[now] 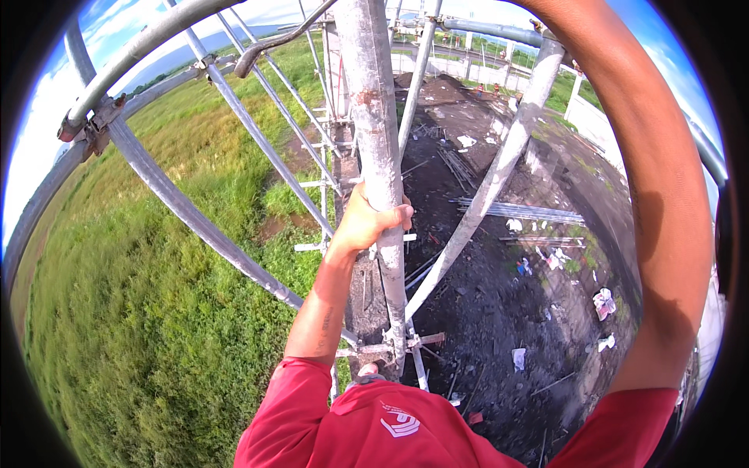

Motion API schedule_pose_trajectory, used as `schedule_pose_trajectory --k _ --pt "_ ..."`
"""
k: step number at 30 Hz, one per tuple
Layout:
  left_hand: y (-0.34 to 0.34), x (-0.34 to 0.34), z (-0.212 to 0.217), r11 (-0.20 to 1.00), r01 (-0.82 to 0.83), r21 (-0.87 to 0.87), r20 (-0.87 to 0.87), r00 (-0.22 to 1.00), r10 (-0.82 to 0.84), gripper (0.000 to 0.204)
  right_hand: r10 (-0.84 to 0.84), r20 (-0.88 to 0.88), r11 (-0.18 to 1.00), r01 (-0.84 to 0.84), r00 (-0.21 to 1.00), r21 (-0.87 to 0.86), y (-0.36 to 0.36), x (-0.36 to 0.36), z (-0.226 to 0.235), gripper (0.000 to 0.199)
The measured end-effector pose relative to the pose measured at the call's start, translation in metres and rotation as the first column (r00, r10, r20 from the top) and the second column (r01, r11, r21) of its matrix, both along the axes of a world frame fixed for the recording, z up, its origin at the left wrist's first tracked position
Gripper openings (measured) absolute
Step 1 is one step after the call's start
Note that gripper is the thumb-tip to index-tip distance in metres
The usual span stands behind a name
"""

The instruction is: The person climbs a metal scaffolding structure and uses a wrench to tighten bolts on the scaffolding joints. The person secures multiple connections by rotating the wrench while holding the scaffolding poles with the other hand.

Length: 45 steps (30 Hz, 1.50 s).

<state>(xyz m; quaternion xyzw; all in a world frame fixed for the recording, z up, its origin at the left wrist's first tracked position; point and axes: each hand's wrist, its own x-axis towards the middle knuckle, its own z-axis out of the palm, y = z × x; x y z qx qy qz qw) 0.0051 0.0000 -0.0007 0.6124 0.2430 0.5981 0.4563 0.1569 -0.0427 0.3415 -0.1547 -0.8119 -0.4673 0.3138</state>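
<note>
A thick grey metal scaffold pole (pixel 370 117) stands upright right in front of me. My left hand (pixel 373 220) is closed around it at about mid-height, fingers wrapped behind and thumb across the near side. My right arm (pixel 663 148) is raised and passes out at the upper edge, so the right hand is hidden. Below my grip, the pole meets a slanting brace (pixel 488 191) near a coupler (pixel 390 335). A bent metal bar (pixel 273 47) reaches in near the pole's top.
A narrow concrete beam (pixel 365 296) runs beneath me, with part of a foot near it. Scaffold tubes (pixel 179 195) and a rusty clamp (pixel 101 125) stand at left, above a grassy field (pixel 172 335). Far below at right, dark ground (pixel 499 304) holds long pipes (pixel 523 210) and scattered litter.
</note>
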Motion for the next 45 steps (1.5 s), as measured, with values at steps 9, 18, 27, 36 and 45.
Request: schedule_pose_trajectory --k 9,18,27,36,45 --pt "0.001 -0.003 0.001 0.999 -0.030 -0.037 -0.061 0.998 0.028 0.039 -0.018 0.035 1.000 0.017 0.999 0.025 0.000 0.002 0.008 0.007" --pt "0.003 -0.003 -0.002 1.000 -0.008 -0.029 -0.004 1.000 0.007 0.041 0.035 0.065 0.969 -0.050 0.997 0.242 0.024 0.003 0.004 0.007" --pt "0.004 -0.002 -0.003 1.000 0.011 -0.018 0.011 1.000 -0.011 0.043 -0.039 0.077 0.985 0.026 0.996 0.170 0.018 0.005 0.006 0.010" --pt "0.004 -0.003 -0.004 0.999 0.013 -0.049 0.009 1.000 -0.012 0.043 0.192 0.042 0.979 -0.194 0.981 0.064 0.017 0.008 0.001 0.029" --pt "0.000 -0.002 0.000 1.000 -0.016 -0.019 -0.038 0.999 0.015 0.036 0.227 0.084 0.963 -0.236 0.970 0.126 0.017 0.004 0.004 0.022"
